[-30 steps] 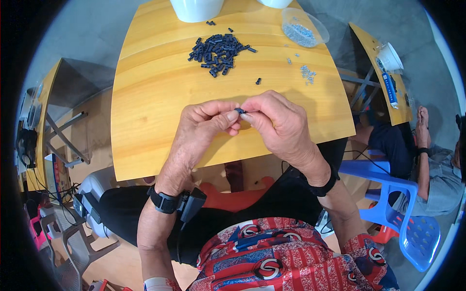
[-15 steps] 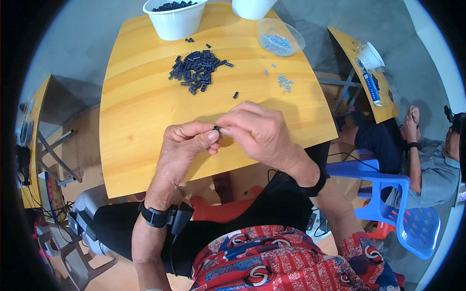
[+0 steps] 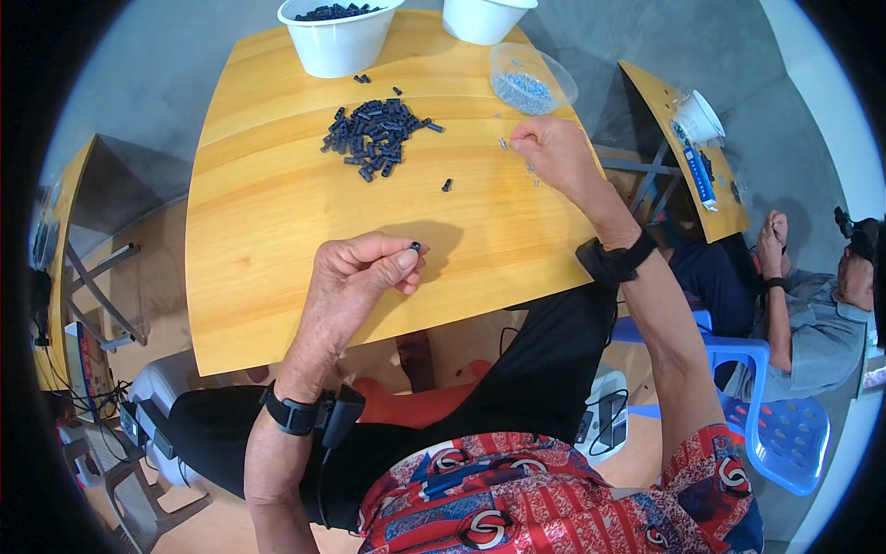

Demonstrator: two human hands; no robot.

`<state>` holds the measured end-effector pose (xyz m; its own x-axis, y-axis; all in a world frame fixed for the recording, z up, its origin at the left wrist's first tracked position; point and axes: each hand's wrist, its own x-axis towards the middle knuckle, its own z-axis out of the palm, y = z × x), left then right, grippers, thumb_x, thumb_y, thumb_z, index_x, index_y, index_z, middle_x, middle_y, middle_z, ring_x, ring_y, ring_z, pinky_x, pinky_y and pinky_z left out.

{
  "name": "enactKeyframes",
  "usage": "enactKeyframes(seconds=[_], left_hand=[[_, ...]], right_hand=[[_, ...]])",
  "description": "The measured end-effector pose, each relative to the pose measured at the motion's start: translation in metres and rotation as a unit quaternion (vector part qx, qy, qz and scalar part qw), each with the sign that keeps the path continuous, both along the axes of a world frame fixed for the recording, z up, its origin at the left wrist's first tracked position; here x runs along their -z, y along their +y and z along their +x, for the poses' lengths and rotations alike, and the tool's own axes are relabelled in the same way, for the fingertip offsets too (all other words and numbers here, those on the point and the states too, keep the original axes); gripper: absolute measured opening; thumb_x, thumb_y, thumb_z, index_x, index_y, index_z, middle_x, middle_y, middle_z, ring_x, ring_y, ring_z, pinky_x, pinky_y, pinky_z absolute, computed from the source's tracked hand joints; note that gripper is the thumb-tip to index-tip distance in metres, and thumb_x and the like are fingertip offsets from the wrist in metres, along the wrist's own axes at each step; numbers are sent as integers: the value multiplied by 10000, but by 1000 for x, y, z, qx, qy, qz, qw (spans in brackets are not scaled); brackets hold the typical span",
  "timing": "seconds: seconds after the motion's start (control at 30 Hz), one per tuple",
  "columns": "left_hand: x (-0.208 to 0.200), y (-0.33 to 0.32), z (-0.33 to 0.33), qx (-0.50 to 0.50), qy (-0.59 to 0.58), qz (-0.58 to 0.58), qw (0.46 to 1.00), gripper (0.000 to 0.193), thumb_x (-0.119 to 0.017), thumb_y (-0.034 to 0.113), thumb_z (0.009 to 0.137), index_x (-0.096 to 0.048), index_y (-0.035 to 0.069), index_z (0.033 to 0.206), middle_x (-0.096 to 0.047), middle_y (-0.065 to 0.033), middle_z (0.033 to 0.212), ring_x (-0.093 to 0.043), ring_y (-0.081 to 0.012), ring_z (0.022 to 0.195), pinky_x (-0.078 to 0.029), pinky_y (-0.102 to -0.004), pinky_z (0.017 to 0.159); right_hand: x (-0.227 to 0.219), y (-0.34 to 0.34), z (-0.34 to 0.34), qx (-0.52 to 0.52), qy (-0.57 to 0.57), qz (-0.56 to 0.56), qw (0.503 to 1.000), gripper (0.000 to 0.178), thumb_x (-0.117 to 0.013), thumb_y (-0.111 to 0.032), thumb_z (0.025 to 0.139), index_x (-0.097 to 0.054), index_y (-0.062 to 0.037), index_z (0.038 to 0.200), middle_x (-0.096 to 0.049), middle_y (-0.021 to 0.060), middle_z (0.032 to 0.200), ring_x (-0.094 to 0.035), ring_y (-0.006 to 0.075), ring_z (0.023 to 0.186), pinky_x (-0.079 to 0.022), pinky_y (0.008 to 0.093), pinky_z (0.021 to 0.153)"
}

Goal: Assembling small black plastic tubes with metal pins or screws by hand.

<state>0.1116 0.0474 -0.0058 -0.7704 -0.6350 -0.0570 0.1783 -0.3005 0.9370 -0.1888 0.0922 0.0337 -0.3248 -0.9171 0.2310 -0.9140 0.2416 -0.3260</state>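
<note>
My left hand (image 3: 355, 272) is closed in a pinch over the table's near part, thumb and forefinger on a small black plastic piece (image 3: 415, 246). Only the piece's end shows. Farther right, my right hand (image 3: 558, 157) hovers over or rests among small silver screw-like pieces (image 3: 503, 143), its fingers curled together. Whatever those fingertips hold is hidden. A heap of short black tubular plastic pieces (image 3: 377, 134) lies in the middle of the table, and a single black piece (image 3: 447, 186) sits apart, nearer to me.
At the back of the wooden table (image 3: 268, 268) stand a white tub (image 3: 341, 46) full of black pieces and a second white tub (image 3: 484, 23). A clear plastic bowl (image 3: 558, 78) holds more silver pieces. To the right, another person (image 3: 803, 305) sits by a blue chair (image 3: 766, 415).
My right hand has left the black piece at my left fingertips and moved right and away from me, onto the loose silver pieces. The left hand keeps its place and pinch.
</note>
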Motion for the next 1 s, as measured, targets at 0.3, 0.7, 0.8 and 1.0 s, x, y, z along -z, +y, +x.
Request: enactKeyframes(seconds=[0.3,0.7,0.8,1.0], left_hand=[[2,0,1,4,-21,-27,999,114,-650,59,847,-692,-15,922,-659,-70,750,-602,-116,662,-508,-246,634],[2,0,1,17,-24,-15,999,89,-674,63,830,-688,-11,878,-660,-65,728,-597,-107,635,-508,-243,621],[-2,-2,1,18,-25,20,999,78,-672,49,824,-683,-9,875,-666,-70,744,-605,-109,639,-513,-243,624],[0,-2,0,-32,0,48,998,117,-662,45,833,-667,-2,939,-680,-86,813,-625,-120,682,-523,-247,633]], right_hand=[[10,-2,13,-37,74,30,996,91,-590,-53,790,-639,-22,861,-655,166,858,-625,337,807,-484,406,710],[8,14,23,-87,4,8,996,73,-584,-59,771,-628,-15,810,-624,172,818,-605,351,777,-479,419,700],[10,14,20,-97,56,11,994,70,-592,-69,775,-596,-7,806,-616,182,798,-600,363,770,-475,426,694],[1,33,65,-120,-86,24,989,81,-581,-57,799,-533,2,827,-603,191,788,-591,376,758,-459,425,669]])
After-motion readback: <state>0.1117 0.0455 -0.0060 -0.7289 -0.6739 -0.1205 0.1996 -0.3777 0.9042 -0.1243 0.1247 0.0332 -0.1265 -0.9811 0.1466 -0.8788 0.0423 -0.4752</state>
